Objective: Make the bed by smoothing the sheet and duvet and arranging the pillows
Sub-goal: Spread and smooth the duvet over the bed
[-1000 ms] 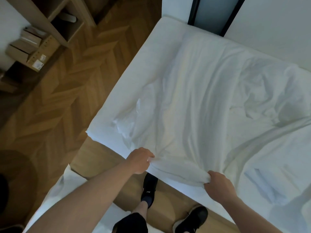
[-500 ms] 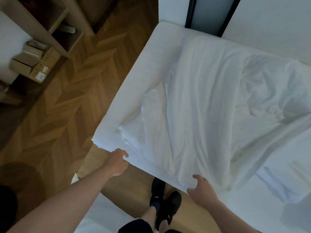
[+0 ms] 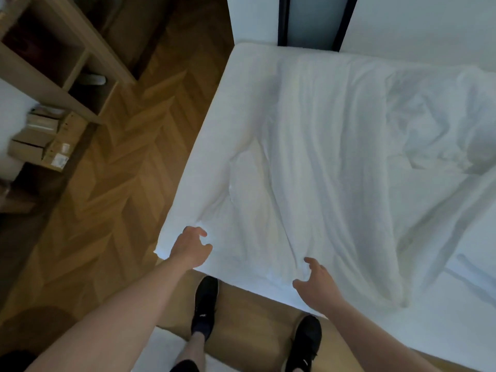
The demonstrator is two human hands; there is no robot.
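A white sheet (image 3: 308, 162) lies wrinkled over the white mattress (image 3: 206, 157), with long folds running toward the near edge. More white bedding (image 3: 440, 124) is bunched up at the far right; I cannot tell whether it is the duvet. My left hand (image 3: 191, 246) hovers over the near left corner of the mattress, fingers loosely curled and holding nothing. My right hand (image 3: 314, 283) is at the sheet's near edge with thumb and fingers spread, gripping nothing. No pillow is in view.
A wooden shelf unit (image 3: 67, 57) and cardboard boxes (image 3: 45, 146) stand at the left on the herringbone floor (image 3: 115, 178). A dark door frame (image 3: 284, 20) rises behind the bed. White cloth (image 3: 161, 350) lies on the floor beside my shoes (image 3: 205, 304).
Both hands gripped the sheet's near edge one second ago and have since let go. The sheet has settled flatter on the mattress, and my left hand has moved toward the corner.
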